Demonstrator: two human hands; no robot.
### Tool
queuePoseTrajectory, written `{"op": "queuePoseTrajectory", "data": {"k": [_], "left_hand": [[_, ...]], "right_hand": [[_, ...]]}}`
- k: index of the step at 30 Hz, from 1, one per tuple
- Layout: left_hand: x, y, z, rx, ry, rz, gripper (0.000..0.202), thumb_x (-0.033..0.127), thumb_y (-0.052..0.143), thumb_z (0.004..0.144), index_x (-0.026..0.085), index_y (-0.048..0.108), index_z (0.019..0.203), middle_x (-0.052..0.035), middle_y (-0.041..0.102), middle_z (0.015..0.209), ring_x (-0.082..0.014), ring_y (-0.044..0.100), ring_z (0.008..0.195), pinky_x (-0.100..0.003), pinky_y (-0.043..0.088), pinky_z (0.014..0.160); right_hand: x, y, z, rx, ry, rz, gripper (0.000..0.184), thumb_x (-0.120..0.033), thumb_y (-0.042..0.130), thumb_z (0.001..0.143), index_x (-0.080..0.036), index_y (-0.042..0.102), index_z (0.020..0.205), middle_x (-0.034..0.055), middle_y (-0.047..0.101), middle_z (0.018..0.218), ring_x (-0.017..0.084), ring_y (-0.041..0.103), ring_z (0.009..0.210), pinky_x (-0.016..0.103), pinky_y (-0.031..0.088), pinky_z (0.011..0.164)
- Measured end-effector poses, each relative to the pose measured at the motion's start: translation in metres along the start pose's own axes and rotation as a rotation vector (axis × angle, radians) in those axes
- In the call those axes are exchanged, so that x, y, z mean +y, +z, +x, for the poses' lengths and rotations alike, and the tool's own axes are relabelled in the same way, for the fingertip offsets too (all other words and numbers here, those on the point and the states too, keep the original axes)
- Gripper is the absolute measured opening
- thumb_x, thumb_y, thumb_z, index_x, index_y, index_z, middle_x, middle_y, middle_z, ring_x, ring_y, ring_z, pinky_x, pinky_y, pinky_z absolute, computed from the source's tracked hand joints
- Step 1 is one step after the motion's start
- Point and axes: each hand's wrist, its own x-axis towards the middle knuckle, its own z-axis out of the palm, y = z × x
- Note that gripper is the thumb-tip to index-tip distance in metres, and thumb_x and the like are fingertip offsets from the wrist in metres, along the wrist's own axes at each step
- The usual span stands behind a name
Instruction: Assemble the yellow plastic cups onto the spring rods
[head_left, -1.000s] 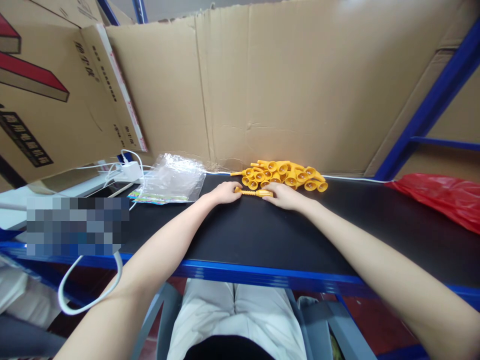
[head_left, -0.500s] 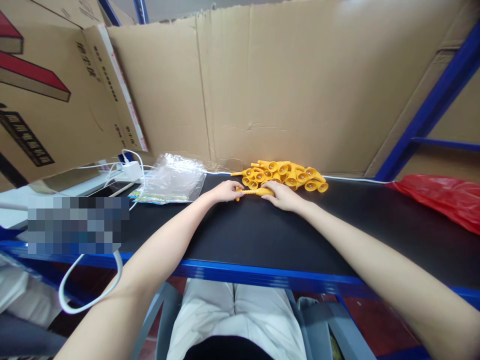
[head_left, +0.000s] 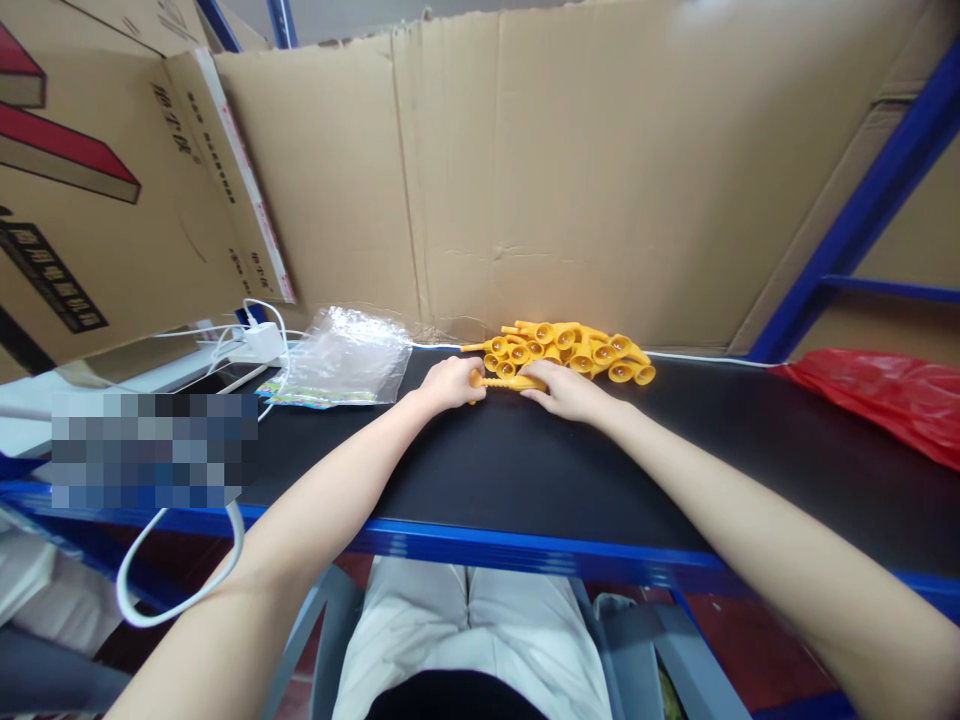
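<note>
Both hands meet at the far edge of the black table top (head_left: 525, 470). My left hand (head_left: 448, 383) is closed on the left end of a small yellow plastic rod-shaped part (head_left: 504, 382). My right hand (head_left: 564, 389) pinches its right, thicker end. The part lies level, just above the table. Right behind it sits a pile of several like yellow plastic parts with cup-shaped ends (head_left: 570, 350), against the cardboard wall.
A stack of clear plastic bags (head_left: 341, 357) lies left of the hands. A white charger with cables (head_left: 255, 342) and a phone are further left. A red plastic bag (head_left: 885, 395) lies at the right. Cardboard sheets (head_left: 570, 170) wall the back; a blue shelf post (head_left: 862, 210) stands right.
My left hand has curled tighter round the left end of the yellow part, and the two hands have drawn slightly closer. The pile has not moved.
</note>
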Motion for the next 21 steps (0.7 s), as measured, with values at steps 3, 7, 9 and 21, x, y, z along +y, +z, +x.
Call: {"op": "queuePoseTrajectory", "data": {"k": [3,7,9,21], "left_hand": [[0.003,0.0,-0.001,0.016,-0.043,0.029,0.029,0.036,0.057,0.068,0.025,0.059,0.095,-0.0028,0.065,0.086,-0.0202,0.06,0.079,-0.027,0.044,0.065],[0.007,0.0,-0.002,0.015,-0.075,0.067,0.03,0.037,0.056,0.07,0.025,0.058,0.097,-0.0028,0.064,0.086,-0.0199,0.06,0.079,-0.027,0.043,0.065],[0.007,0.0,-0.002,0.021,-0.072,0.09,0.03,0.037,0.055,0.071,0.025,0.057,0.098,-0.0029,0.065,0.085,-0.0202,0.061,0.078,-0.027,0.043,0.065],[0.01,0.0,-0.003,0.053,-0.055,0.144,0.029,0.036,0.054,0.073,0.025,0.055,0.1,-0.0031,0.065,0.085,-0.0201,0.061,0.079,-0.026,0.042,0.065]], "right_hand": [[0.001,-0.001,0.002,0.012,0.024,0.061,0.031,-0.027,0.054,0.08,-0.018,0.057,0.109,0.0101,0.059,0.109,0.023,0.055,0.1,0.04,0.042,0.089],[0.003,-0.009,0.001,-0.078,0.184,0.231,0.047,-0.024,0.063,0.071,-0.018,0.051,0.116,0.0107,0.055,0.115,0.02,0.058,0.089,0.039,0.048,0.081],[0.005,-0.014,0.0,-0.124,0.276,0.351,0.046,-0.022,0.064,0.07,-0.018,0.049,0.114,0.0105,0.054,0.116,0.016,0.06,0.082,0.035,0.05,0.076],[0.009,-0.014,-0.001,-0.139,0.514,0.826,0.029,-0.041,0.048,0.086,-0.014,0.053,0.093,0.0104,0.068,0.083,0.013,0.063,0.061,0.027,0.051,0.062]]}}
